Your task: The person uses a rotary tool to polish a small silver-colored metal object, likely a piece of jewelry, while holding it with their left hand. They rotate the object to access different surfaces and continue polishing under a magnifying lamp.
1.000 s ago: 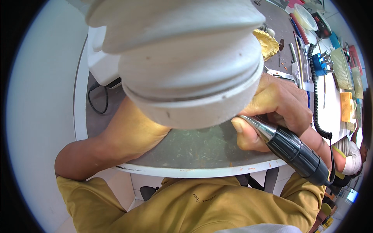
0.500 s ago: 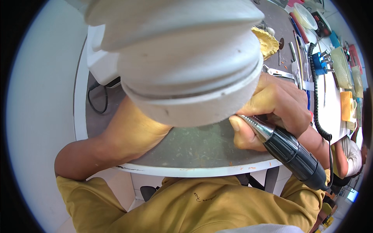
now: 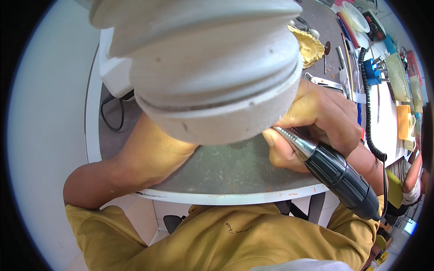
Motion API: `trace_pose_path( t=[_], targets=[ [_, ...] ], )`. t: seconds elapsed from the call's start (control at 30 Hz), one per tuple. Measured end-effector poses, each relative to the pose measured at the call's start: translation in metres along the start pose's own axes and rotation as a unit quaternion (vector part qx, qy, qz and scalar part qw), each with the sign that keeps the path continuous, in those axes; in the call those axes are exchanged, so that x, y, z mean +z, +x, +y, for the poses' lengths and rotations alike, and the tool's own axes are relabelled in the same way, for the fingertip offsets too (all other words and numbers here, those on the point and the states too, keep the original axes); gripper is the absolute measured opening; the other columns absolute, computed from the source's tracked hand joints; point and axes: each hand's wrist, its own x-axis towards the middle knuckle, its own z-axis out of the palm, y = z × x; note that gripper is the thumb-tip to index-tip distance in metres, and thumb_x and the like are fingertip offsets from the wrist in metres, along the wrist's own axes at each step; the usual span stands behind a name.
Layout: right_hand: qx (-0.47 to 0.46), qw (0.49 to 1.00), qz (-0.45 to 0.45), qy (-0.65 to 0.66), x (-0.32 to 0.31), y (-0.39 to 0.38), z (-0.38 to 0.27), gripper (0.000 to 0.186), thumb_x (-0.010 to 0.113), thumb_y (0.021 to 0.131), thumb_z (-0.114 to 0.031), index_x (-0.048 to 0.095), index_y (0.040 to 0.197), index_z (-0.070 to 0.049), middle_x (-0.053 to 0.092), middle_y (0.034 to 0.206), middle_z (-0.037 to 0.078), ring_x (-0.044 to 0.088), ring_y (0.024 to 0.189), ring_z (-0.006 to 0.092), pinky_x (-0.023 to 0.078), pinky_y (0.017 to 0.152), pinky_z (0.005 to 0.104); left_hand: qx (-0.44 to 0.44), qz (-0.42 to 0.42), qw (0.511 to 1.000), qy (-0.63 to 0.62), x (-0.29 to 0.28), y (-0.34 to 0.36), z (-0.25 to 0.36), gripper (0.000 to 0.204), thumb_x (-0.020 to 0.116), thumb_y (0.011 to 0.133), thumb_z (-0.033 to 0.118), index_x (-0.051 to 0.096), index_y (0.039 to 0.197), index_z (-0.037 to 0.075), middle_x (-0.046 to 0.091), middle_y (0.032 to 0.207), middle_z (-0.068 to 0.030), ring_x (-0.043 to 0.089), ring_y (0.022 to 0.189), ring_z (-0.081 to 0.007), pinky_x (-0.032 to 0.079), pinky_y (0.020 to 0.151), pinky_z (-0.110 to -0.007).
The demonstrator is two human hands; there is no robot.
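A black rotary tool [image 3: 340, 175] sits in the right hand [image 3: 327, 115], its metal nose [image 3: 302, 145] pinched between thumb and fingers. The white hose [image 3: 217, 81] hides the fingers of the left hand [image 3: 160, 144]; their state cannot be told. Beyond the right fingers lies a yellow cast [image 3: 312, 47]; to their far right are a round bowl [image 3: 354, 18], a green basket [image 3: 398, 77] and an orange basket [image 3: 403, 122], contents unclear.

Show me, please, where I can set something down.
Mostly bare: the grey tabletop between the left hand, the right hand with the black handpiece, and the white front edge. Crowded: the far right, with yellow cast and coiled cable. The white hose hides the middle.
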Motion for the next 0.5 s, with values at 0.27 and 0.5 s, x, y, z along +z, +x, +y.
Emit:
trace_pose_path(
  t=[0.27, 0.5],
  targets=[
    [-0.013, 1.0, 0.015, -0.017, 0.0017, 0.0016, 0.0007, 0.022, 0.072, 0.061, 0.001, 0.061, 0.079, -0.004, 0.068, 0.076, 0.014, 0.066, 0.066, 0.0236, 0.048, 0.058, 0.0275, 0.001, 0.006, 1.0, -0.009, -0.0001, 0.0001, 0.0, 0.021, 0.057, 0.098, 0.011, 0.054, 0.117, 0.002, 0.062, 0.108, -0.0073, 0.063, 0.096, -0.0102, 0.053, 0.088, -0.024],
    [-0.01, 1.0, -0.005, -0.001, -0.0013, 0.0022, 0.0, 0.02, 0.071, 0.068, 0.0, 0.059, 0.084, -0.002, 0.068, 0.077, 0.014, 0.066, 0.064, 0.0225, 0.048, 0.056, 0.028, -0.006, -0.002, 1.0, 0.014, -0.0027, -0.0004, 0.0022, 0.022, 0.057, 0.098, 0.012, 0.054, 0.117, 0.002, 0.062, 0.108, -0.007, 0.062, 0.098, -0.0101, 0.053, 0.088, -0.024]
  ],
)
